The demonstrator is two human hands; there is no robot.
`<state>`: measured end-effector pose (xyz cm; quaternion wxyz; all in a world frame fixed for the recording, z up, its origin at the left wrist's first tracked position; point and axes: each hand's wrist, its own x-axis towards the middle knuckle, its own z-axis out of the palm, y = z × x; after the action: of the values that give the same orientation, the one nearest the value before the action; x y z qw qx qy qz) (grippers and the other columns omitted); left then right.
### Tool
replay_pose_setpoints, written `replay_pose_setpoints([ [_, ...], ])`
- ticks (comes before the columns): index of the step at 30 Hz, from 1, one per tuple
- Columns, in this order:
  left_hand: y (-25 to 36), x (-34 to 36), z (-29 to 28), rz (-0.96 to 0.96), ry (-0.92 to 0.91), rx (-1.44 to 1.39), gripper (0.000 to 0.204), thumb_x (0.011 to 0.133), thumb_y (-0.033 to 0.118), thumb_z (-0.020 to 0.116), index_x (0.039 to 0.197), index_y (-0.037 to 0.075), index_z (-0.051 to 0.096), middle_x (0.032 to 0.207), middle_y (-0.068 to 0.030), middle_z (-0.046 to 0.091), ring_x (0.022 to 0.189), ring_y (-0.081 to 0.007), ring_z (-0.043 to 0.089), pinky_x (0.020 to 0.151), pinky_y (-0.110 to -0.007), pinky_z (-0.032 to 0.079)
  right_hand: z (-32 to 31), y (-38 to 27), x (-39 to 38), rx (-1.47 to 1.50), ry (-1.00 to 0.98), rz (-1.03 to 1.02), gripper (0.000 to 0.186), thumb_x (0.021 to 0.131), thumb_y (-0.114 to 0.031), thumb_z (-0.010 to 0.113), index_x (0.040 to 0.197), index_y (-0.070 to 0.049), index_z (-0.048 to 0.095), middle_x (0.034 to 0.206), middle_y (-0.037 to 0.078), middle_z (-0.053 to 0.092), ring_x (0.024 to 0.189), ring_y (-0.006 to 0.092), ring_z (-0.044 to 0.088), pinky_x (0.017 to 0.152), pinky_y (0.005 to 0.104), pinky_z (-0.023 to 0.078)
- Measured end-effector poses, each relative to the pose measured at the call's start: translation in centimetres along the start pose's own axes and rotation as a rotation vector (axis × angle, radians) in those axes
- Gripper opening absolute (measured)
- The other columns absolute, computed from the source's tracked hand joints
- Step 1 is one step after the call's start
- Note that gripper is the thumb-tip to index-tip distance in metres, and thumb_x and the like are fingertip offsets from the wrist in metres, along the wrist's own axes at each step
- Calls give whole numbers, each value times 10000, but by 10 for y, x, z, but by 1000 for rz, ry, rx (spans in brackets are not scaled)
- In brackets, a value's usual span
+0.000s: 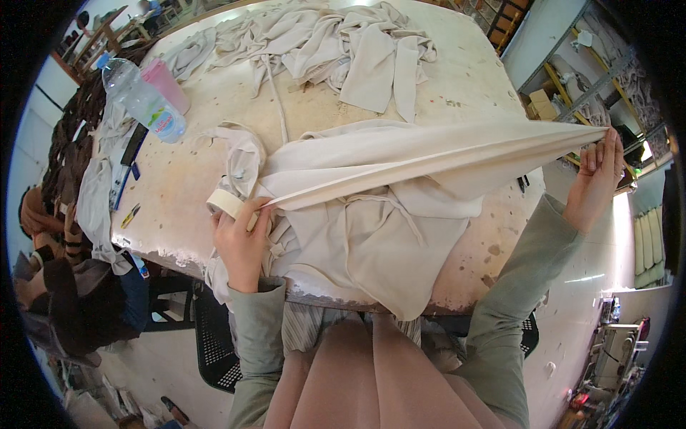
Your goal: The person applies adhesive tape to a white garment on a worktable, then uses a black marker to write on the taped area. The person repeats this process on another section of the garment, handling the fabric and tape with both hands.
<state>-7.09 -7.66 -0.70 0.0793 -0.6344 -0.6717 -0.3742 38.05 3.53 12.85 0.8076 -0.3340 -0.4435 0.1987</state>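
The left hand (243,239) and right hand (599,171) each pinch an end of a beige fabric panel's (429,168) edge, taut over the desk (193,164). A cream tape roll (226,203) sits at the panel's left end. Beyond the panel lie crumpled beige fabric pieces (307,43); beyond its left end are a plastic bottle (139,96) and pink cup (167,86).

A pale, blotched bench (468,86), chipped along its lower edge, fills the middle of the frame. Heaped pale fabric (321,43) lies at the top; a clear bottle (146,104) and pink cup (165,86) stand upper left, a small yellow tool (131,215) below. Cream cloth (400,232), partly lifted, spreads across the centre.
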Motion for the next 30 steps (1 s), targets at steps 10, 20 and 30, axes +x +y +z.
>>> replay_pose_setpoints([
  [10, -17, -10, -2, 173, 208, 235, 213, 711, 104, 769, 902, 130, 677, 905, -72, 681, 913, -304, 573, 855, -431, 399, -70, 54, 38, 476, 175, 181, 192, 917, -119, 590, 1041, 21, 546, 974, 101, 593, 895, 209, 592, 837, 316, 507],
  [20, -16, -26, -19, 188, 686, 249, 256, 600, -23, 795, 765, 96, 639, 789, -53, 645, 763, -289, 574, 743, -416, 437, -153, 99, 62, 219, 131, -11, 505, 800, 80, 668, 1239, 53, 418, 1199, 175, 579, 1082, 222, 584, 961, 342, 490],
  [30, -10, -15, -29, 2, 425, -21, 447, 628, -55, 776, 1020, 54, 593, 858, -85, 596, 796, -239, 556, 822, -341, 444, -111, 87, 55, 419, 349, 194, 169, 952, -101, 467, 1049, 29, 516, 1184, 194, 543, 1126, 259, 525, 965, 410, 458],
])
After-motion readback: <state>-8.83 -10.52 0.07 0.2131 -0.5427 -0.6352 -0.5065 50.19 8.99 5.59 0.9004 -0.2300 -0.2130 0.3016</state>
